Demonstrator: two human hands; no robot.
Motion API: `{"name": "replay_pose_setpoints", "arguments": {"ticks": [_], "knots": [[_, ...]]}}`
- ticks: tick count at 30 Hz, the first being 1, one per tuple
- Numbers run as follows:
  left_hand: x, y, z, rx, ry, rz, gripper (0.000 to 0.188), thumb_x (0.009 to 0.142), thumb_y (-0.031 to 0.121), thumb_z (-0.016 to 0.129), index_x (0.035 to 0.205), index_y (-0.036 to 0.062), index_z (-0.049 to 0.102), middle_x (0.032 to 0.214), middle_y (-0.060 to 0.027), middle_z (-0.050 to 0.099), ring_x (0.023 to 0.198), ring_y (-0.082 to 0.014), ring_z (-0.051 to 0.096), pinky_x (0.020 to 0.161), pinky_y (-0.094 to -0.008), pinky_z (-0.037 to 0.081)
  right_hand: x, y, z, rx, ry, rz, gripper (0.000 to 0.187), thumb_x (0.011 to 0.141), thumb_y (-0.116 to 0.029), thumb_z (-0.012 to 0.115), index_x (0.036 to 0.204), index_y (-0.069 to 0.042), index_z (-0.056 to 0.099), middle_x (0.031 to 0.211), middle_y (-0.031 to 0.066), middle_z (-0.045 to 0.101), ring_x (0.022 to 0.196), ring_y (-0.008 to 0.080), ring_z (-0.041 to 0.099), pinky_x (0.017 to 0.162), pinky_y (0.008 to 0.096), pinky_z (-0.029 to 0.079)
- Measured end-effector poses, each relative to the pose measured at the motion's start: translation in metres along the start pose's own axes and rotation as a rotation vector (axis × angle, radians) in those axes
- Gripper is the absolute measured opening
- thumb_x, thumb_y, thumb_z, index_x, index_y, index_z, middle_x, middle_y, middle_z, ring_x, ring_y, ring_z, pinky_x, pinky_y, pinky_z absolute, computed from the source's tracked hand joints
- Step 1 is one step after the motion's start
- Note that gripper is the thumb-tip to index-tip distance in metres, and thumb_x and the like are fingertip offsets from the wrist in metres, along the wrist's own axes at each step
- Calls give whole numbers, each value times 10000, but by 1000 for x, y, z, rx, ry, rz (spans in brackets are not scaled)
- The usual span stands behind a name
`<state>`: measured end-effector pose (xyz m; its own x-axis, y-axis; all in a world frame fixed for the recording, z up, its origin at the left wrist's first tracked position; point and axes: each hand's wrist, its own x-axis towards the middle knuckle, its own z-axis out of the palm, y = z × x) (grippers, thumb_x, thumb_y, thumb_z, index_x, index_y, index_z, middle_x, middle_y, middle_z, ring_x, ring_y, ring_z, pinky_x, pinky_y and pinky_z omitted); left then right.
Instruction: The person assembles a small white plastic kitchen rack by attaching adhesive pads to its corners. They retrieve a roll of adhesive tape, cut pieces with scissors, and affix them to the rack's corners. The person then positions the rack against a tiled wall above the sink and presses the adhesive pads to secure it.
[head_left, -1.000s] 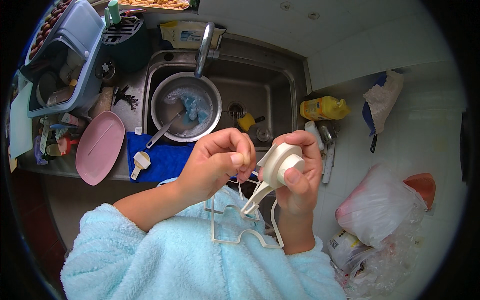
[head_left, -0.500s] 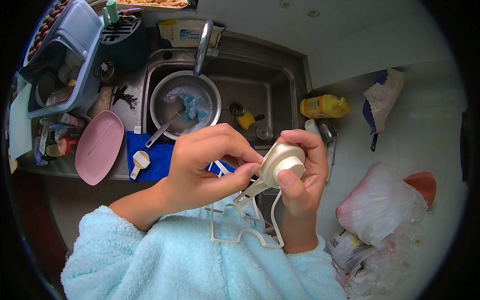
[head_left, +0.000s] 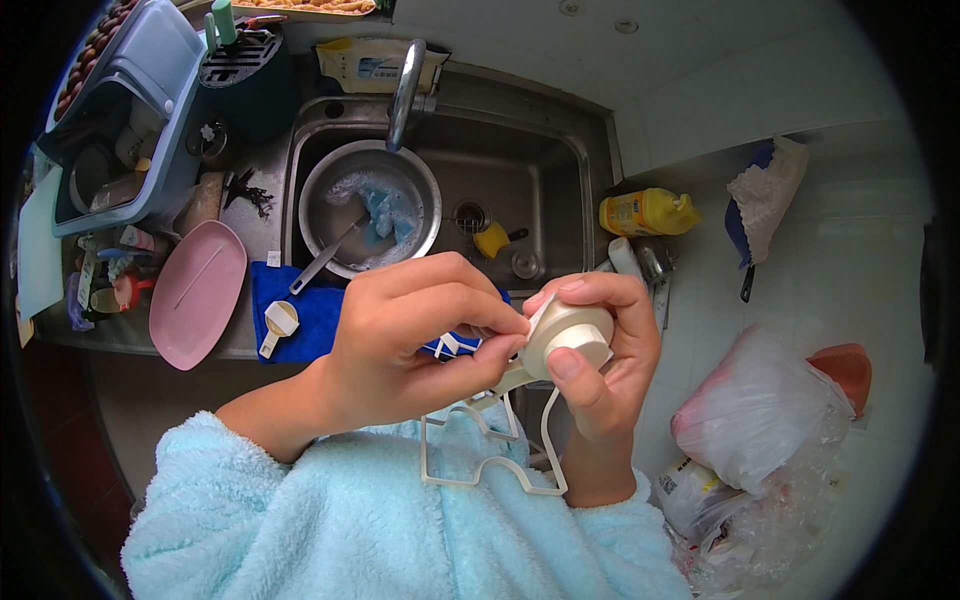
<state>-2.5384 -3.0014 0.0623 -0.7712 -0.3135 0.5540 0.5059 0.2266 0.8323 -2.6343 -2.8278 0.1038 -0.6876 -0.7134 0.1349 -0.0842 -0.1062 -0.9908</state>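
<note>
In front of my chest I hold a cream plastic rack (head_left: 493, 483) with a round, stepped mount (head_left: 572, 338) and a bent open frame that hangs below it. My right hand (head_left: 615, 365) is closed round the mount, its thumb pressing on the raised knob. My left hand (head_left: 425, 335) pinches at the mount's left rim; whether something thin lies between the fingertips is hidden. Behind my left wrist, a similar small cream piece (head_left: 275, 328) with a slotted arm lies on a blue cloth (head_left: 318, 345) at the sink's front edge.
A metal bowl (head_left: 312, 190) with suds, a blue cloth and a utensil stands in the steel sink (head_left: 545, 190) under the faucet (head_left: 405, 95). Left are a pink tray (head_left: 200, 295) and a blue bin (head_left: 185, 150). Right are a yellow bottle (head_left: 645, 212) and plastic bags (head_left: 750, 410).
Both hands keep their hold on the rack. The mount has tilted slightly and moved a little down and right; my right fingers have shifted left over its top edge.
</note>
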Motion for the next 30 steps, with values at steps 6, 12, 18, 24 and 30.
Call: {"name": "replay_pose_setpoints", "arguments": {"ticks": [6,12,18,24,30], "knots": [[0,1,0,-53,-7,-31,123,797,-5,798,913,5,757,856,-90,703,710,-161,705,580,-248,546,0,-2,1,8,-1,1,412,809,-78,747,1175,-7,573,1075,132,671,977,171,686,855,296,561],[0,3,1,-4,16,21,134,778,0,806,902,16,757,850,-84,701,695,-165,696,564,-255,527,1,-2,1,-8,-12,-25,394,803,-66,741,1155,-12,574,1070,130,663,977,172,686,851,296,562],[1,4,1,19,37,43,149,745,6,811,881,28,756,839,-78,699,685,-168,694,558,-257,521,1,-2,2,2,-11,-15,374,806,-81,742,1136,-17,580,1054,124,665,946,166,685,828,288,559],[3,4,0,41,46,69,146,730,7,807,862,30,749,825,-74,695,672,-166,695,551,-259,526,3,-2,2,90,-24,55,340,819,-133,742,1105,-24,595,1007,114,675,886,148,673,790,272,545],[6,6,-2,41,37,62,137,731,-4,795,852,18,734,817,-81,693,668,-161,701,557,-254,550,2,-3,4,94,-18,59,330,818,-121,743,1102,-24,604,1004,103,670,876,134,662,781,261,530]]}}
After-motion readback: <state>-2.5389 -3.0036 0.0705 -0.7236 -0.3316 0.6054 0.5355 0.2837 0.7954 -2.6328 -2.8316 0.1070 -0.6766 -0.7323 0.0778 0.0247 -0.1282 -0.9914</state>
